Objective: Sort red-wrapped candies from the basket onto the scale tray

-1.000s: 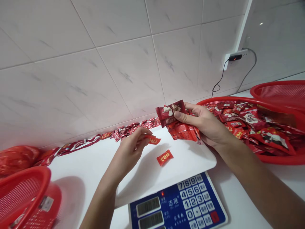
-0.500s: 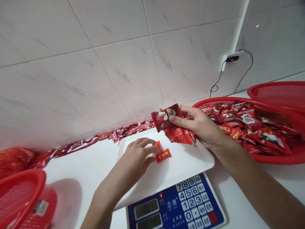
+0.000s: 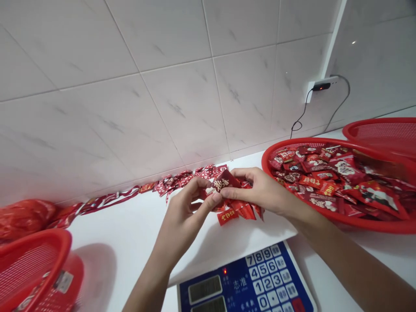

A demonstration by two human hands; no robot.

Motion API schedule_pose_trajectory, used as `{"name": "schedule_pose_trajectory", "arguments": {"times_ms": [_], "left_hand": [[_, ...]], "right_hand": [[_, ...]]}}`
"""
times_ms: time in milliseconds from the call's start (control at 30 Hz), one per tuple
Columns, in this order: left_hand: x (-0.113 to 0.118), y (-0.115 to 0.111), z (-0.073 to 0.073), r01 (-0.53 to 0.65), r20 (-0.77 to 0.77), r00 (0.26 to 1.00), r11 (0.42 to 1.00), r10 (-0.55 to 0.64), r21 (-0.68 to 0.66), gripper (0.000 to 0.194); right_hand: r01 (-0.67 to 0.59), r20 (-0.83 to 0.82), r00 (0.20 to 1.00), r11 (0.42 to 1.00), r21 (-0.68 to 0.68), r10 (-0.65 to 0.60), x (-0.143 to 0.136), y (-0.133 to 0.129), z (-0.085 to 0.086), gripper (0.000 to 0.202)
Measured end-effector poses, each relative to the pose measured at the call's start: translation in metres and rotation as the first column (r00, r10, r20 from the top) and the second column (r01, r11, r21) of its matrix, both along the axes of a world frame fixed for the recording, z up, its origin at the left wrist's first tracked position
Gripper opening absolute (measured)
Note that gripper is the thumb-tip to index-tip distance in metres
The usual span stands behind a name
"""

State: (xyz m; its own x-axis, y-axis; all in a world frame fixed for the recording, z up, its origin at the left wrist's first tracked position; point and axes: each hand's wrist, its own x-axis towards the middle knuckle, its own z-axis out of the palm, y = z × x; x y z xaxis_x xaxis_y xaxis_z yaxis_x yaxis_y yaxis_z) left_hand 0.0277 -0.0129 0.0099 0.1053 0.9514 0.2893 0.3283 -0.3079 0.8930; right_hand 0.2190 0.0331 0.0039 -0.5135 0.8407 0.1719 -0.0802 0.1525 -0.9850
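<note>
Over the white scale tray (image 3: 201,255), my left hand (image 3: 186,208) pinches the left end of a dark red wrapped packet (image 3: 222,182). My right hand (image 3: 263,190) grips the same packet between thumb and fingers, with several brighter red packets (image 3: 243,209) held beneath it. A small red packet with gold lettering (image 3: 227,216) shows just below my hands, over the tray. The blue scale panel (image 3: 240,284) with its number keys is in front of the tray.
A red basket (image 3: 269,152) full of wrapped packets stands at right, another red basket (image 3: 373,125) behind it. At lower left is a red basket (image 3: 61,242); behind it lies a red plastic bag (image 3: 27,216). Red packets (image 3: 175,180) line the tiled wall.
My left hand has left the small packets on the tray, moved up and right, and taken hold of the dark red packet. My right hand has lowered slightly. The view has shifted a little.
</note>
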Motion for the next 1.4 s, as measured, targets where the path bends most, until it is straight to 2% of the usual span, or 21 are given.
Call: {"name": "schedule_pose_trajectory", "arguments": {"times_ms": [100, 167, 267, 333, 400, 433, 500, 567, 600, 667, 800, 867, 933, 1000, 1067, 1100, 1167, 1267, 1333, 1400], "left_hand": [[-0.002, 0.001, 0.002, 0.114, 0.124, 0.987, 0.991, -0.105, -0.067, 0.030], [-0.004, 0.002, 0.003, 0.147, 0.196, 0.972, 0.987, -0.131, -0.066, 0.028], [-0.009, 0.003, 0.000, 0.056, 0.223, 0.973, 0.998, -0.062, 0.033, 0.021], [-0.014, 0.003, -0.001, -0.058, 0.121, 0.992, 0.984, 0.038, 0.171, 0.016], [-0.019, 0.003, -0.001, -0.122, -0.108, 0.979, 0.918, 0.174, 0.376, 0.011], [-0.022, 0.004, 0.000, -0.103, -0.241, 0.938, 0.864, 0.249, 0.492, 0.011], [-0.027, 0.006, 0.003, 0.029, -0.454, 0.806, 0.742, 0.379, 0.670, 0.014], [-0.031, 0.009, 0.004, 0.179, -0.574, 0.688, 0.664, 0.443, 0.726, 0.017], [-0.032, 0.010, 0.005, 0.224, -0.606, 0.652, 0.648, 0.455, 0.728, 0.017], [-0.032, 0.013, 0.004, 0.275, -0.654, 0.602, 0.650, 0.458, 0.708, 0.018], [-0.033, 0.016, 0.000, 0.323, -0.704, 0.555, 0.665, 0.444, 0.674, 0.018], [-0.039, 0.017, -0.004, 0.295, -0.753, 0.526, 0.746, 0.394, 0.597, 0.015], [-0.045, 0.017, -0.008, 0.227, -0.812, 0.509, 0.866, 0.284, 0.445, 0.012], [-0.050, 0.016, -0.009, 0.162, -0.833, 0.535, 0.950, 0.143, 0.268, 0.028], [-0.047, 0.012, -0.007, 0.125, -0.779, 0.616, 0.963, 0.112, 0.238, 0.043], [-0.043, 0.009, -0.005, 0.112, -0.734, 0.662, 0.948, 0.154, 0.299, 0.045], [-0.031, 0.003, 0.001, 0.102, -0.630, 0.725, 0.861, 0.278, 0.498, 0.047], [-0.015, -0.006, 0.006, 0.177, -0.574, 0.747, 0.731, 0.336, 0.659, 0.042], [-0.011, -0.010, 0.006, 0.208, -0.562, 0.766, 0.706, 0.313, 0.677, 0.038], [-0.011, -0.012, 0.005, 0.166, -0.530, 0.802, 0.749, 0.276, 0.642, 0.033]], "right_hand": [[-0.038, 0.043, 0.998, 0.999, -0.027, 0.039, 0.003, -0.001, 0.003, 0.035], [-0.024, 0.051, 0.998, 0.999, -0.026, 0.026, 0.004, -0.001, 0.006, 0.032], [0.042, -0.004, 0.999, 0.999, -0.012, -0.042, 0.006, 0.002, 0.007, 0.025], [0.101, -0.034, 0.994, 0.995, -0.023, -0.102, 0.010, 0.007, 0.006, 0.024], [0.138, -0.055, 0.989, 0.990, -0.035, -0.140, 0.016, 0.012, 0.005, 0.023], [0.144, -0.069, 0.987, 0.989, -0.040, -0.146, 0.019, 0.014, 0.005, 0.021], [0.131, -0.112, 0.985, 0.991, -0.040, -0.134, 0.022, 0.016, 0.004, 0.017], [0.108, -0.151, 0.982, 0.994, -0.023, -0.110, 0.023, 0.016, 0.004, 0.014], [0.101, -0.162, 0.982, 0.995, -0.009, -0.101, 0.023, 0.016, 0.004, 0.014], [0.094, -0.171, 0.981, 0.996, 0.014, -0.090, 0.022, 0.016, 0.004, 0.015], [0.084, -0.175, 0.981, 0.996, 0.032, -0.078, 0.023, 0.017, 0.004, 0.014], [0.069, -0.182, 0.981, 0.997, 0.025, -0.063, 0.025, 0.018, 0.003, 0.014], [0.049, -0.193, 0.980, 0.999, 0.007, -0.046, 0.026, 0.018, 0.003, 0.017], [0.030, -0.211, 0.977, 0.999, -0.022, -0.034, 0.024, 0.016, 0.004, 0.020], [0.010, -0.232, 0.972, 0.998, -0.070, -0.026, 0.021, 0.013, 0.006, 0.023], [-0.006, -0.247, 0.969, 0.994, -0.105, -0.020, 0.018, 0.011, 0.007, 0.024], [-0.075, -0.284, 0.959, 0.977, -0.200, 0.015, 0.014, 0.005, 0.010, 0.026], [-0.202, -0.321, 0.943, 0.919, -0.339, 0.089, 0.010, -0.002, 0.013, 0.032], [-0.212, -0.279, 0.953, 0.922, -0.323, 0.121, 0.011, -0.004, 0.014, 0.033], [-0.151, -0.189, 0.975, 0.968, -0.201, 0.113, 0.016, -0.002, 0.015, 0.028]]}}
